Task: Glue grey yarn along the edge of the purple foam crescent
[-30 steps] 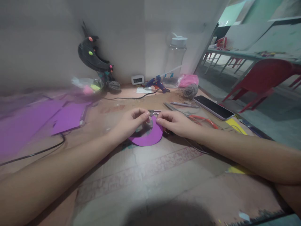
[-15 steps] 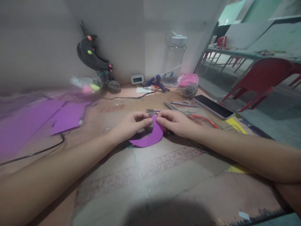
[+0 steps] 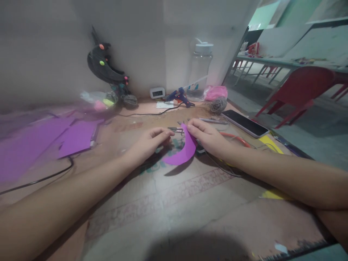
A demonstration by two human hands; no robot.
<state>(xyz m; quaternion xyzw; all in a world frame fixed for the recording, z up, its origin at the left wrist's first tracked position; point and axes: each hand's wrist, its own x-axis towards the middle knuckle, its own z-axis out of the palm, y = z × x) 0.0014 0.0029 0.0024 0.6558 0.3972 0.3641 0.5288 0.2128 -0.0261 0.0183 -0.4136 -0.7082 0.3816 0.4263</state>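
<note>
A purple paper crescent (image 3: 185, 152) is held up a little above the table, its upper tip pinched between the thumb and fingers of my right hand (image 3: 208, 136). The crescent's lower tip points left and casts a shadow on the tabletop. My left hand (image 3: 157, 139) is just left of the paper, apart from it, with fingers loosely stretched out and nothing visible in them. Small metal-tipped scissors or pliers (image 3: 175, 129) lie behind the paper, partly hidden. Orange-handled scissors (image 3: 236, 137) are partly covered by my right hand and forearm.
Purple sheets (image 3: 78, 139) and a black cord (image 3: 62, 168) lie at left. Behind stand a blue glue gun (image 3: 179, 96), a small clock (image 3: 157, 93), a bottle (image 3: 201, 69) and grey yarn (image 3: 218, 104). A phone (image 3: 246, 123) lies at right; a black crescent with pompoms (image 3: 104, 65) leans at the wall.
My left hand has let go of the paper crescent and is apart from it. My right hand has moved slightly right and up, lifting and tilting the crescent.
</note>
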